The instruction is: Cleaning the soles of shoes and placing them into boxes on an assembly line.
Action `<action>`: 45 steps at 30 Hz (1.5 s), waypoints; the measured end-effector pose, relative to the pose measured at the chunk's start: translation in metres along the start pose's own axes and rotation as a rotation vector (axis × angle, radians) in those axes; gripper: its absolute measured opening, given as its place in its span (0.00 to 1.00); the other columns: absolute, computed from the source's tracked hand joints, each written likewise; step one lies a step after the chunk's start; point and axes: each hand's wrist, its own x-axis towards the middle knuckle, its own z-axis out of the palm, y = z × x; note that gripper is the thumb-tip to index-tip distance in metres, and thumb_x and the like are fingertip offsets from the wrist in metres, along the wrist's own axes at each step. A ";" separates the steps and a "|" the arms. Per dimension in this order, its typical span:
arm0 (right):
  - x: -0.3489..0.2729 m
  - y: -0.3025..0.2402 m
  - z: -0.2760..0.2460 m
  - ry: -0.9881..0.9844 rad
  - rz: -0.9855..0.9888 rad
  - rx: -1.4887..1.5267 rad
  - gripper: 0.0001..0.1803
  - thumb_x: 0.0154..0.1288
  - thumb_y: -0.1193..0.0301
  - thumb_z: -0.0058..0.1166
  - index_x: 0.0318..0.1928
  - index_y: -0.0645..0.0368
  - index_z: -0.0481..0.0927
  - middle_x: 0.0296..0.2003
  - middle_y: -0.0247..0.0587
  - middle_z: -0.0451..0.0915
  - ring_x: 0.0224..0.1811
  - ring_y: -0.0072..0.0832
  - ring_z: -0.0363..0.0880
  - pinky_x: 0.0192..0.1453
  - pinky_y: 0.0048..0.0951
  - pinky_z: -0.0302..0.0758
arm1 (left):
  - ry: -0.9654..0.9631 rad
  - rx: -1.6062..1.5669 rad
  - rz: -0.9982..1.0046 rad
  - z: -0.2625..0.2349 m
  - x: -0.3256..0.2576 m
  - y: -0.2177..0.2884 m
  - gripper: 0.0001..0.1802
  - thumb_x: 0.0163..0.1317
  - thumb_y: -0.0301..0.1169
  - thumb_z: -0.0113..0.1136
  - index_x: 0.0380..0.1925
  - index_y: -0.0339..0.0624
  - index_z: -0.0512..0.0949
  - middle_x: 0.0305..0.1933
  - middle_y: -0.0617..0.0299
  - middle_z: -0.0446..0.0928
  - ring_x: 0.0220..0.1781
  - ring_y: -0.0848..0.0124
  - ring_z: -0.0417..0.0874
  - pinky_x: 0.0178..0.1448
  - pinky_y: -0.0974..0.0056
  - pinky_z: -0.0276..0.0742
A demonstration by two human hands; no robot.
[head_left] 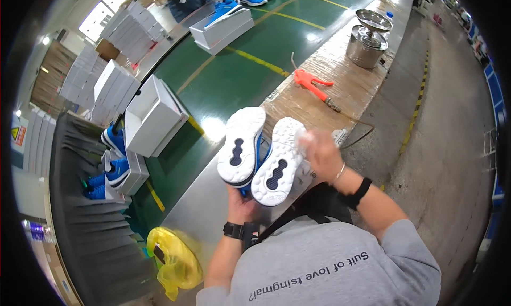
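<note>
A pair of blue sneakers is tipped up in front of me, white soles facing me: the left sneaker [242, 146] and the right sneaker [279, 165]. Each sole carries a dark patterned insert. My left hand [242, 206] grips the pair from below at the near ends; its fingers are partly hidden behind the shoes. Against the outer edge of the right sole is my right hand [323, 154], blurred, with its fingers drawn together. Something pale shows at its fingertips, too smeared to name.
An orange air blow gun [314, 84] with a hose lies on the covered bench [340, 71], near a metal pump canister [366, 47]. White shoeboxes [154, 117] and blue sneakers stand on and beside the green conveyor belt [213, 82]. A yellow plastic bag [178, 258] sits at lower left.
</note>
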 end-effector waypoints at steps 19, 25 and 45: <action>0.085 -0.004 0.009 -0.248 -0.029 0.041 0.14 0.52 0.78 0.51 0.40 0.52 0.80 0.45 0.47 0.75 0.48 0.44 0.71 0.53 0.41 0.69 | -0.027 -0.189 -0.114 -0.022 0.022 0.001 0.31 0.59 0.55 0.53 0.53 0.44 0.72 0.59 0.57 0.72 0.59 0.59 0.72 0.66 0.49 0.64; 0.078 -0.080 0.027 -0.288 -0.567 0.333 0.20 0.50 0.76 0.51 0.47 0.51 0.76 0.48 0.44 0.74 0.49 0.43 0.72 0.55 0.41 0.69 | -0.018 -0.042 -0.032 -0.016 0.007 0.003 0.29 0.59 0.55 0.54 0.52 0.48 0.72 0.55 0.62 0.75 0.56 0.65 0.75 0.62 0.54 0.71; 0.188 0.008 0.106 -0.766 -0.183 -0.065 0.19 0.51 0.78 0.48 0.46 0.53 0.77 0.47 0.42 0.74 0.51 0.44 0.68 0.57 0.38 0.67 | -0.003 0.133 -0.084 -0.031 0.021 -0.006 0.34 0.59 0.61 0.48 0.56 0.49 0.69 0.57 0.65 0.72 0.57 0.67 0.73 0.61 0.59 0.70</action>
